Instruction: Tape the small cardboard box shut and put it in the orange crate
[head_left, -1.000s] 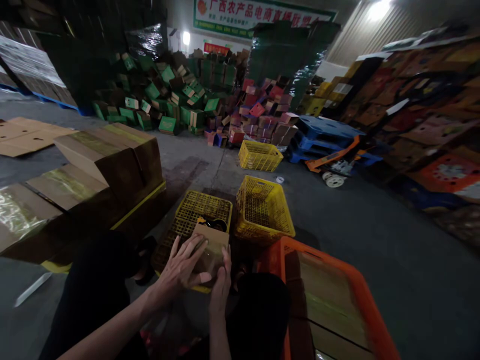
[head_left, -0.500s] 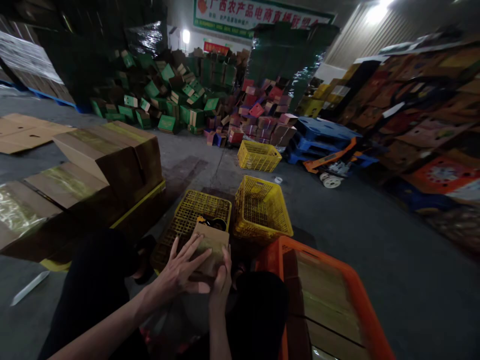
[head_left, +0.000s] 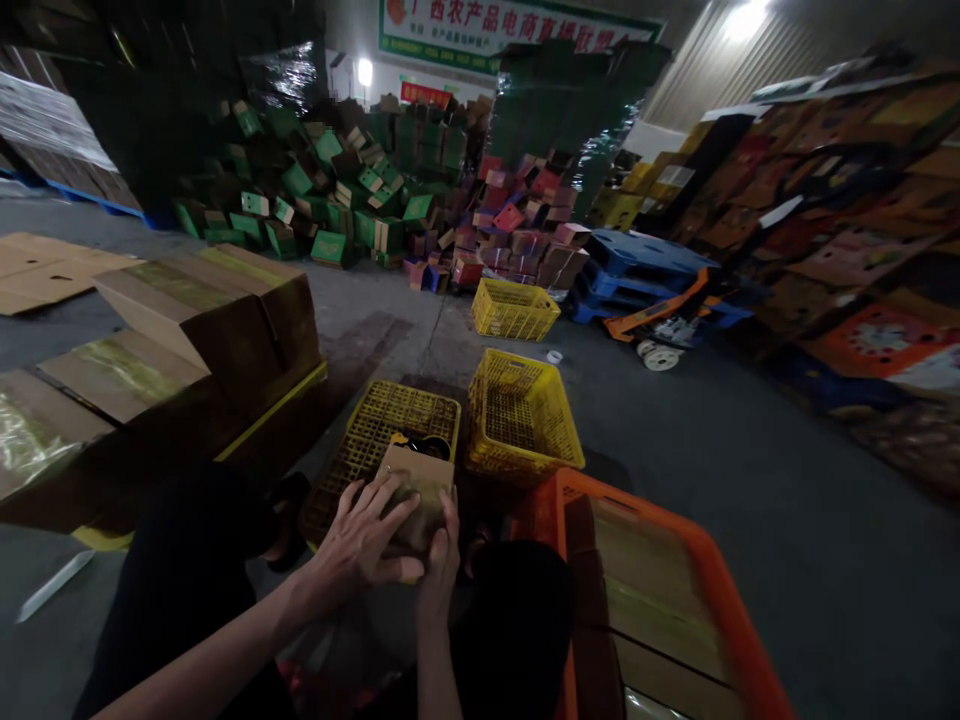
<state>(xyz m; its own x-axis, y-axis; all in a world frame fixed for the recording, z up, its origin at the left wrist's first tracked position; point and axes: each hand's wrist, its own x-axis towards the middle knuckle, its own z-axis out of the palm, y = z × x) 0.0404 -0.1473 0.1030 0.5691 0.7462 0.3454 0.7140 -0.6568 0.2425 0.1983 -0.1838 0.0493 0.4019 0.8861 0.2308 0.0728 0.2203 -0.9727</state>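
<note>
A small cardboard box (head_left: 421, 468) with shiny tape across it rests on an upturned yellow crate (head_left: 405, 398) between my knees. My left hand (head_left: 364, 535) lies over the taped face, its fingers spread flat. Along the box's right side, my right hand (head_left: 441, 550) grips the edge, thumb near the front corner. Just behind the box sits a tape dispenser (head_left: 433, 447), partly hidden by it. The underside of the box cannot be seen.
Taped boxes (head_left: 225, 300) are stacked at left. An orange crate (head_left: 720, 560) holding boxes stands by my right knee. Ahead are an open yellow crate (head_left: 491, 425) and another yellow crate (head_left: 517, 315). An orange pallet jack (head_left: 637, 318) stands beside blue pallets (head_left: 637, 250).
My left hand has slid slightly down and left over the taped face, its fingers a little less stretched. The view has shifted slightly; the box stays on the crate.
</note>
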